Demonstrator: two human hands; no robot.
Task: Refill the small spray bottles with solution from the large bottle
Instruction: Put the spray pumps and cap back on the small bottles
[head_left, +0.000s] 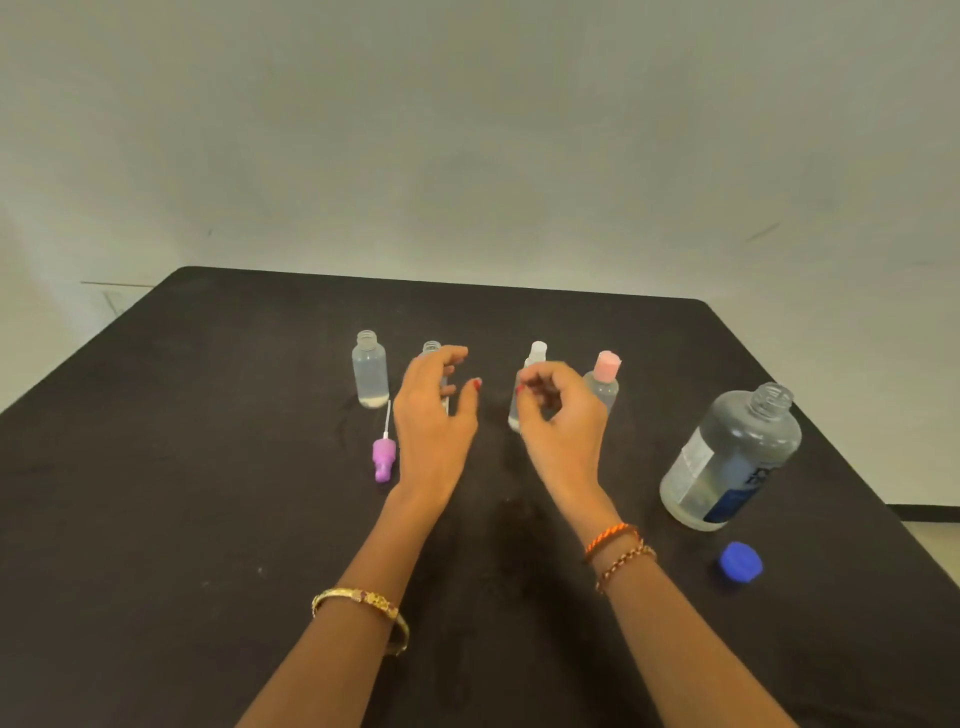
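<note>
Several small clear bottles stand in a row on the black table. The leftmost bottle has no cap. A second uncapped bottle stands just behind my left hand, whose fingers are spread and hold nothing. My right hand hovers with loosely curled fingers in front of a white-capped spray bottle, and I see nothing gripped in it. A pink-capped bottle stands to its right. The large bottle is uncapped at the right, with liquid low in it.
A purple spray head with its dip tube lies on the table left of my left hand. The large bottle's blue cap lies near the table's right edge. A plain wall rises behind the table.
</note>
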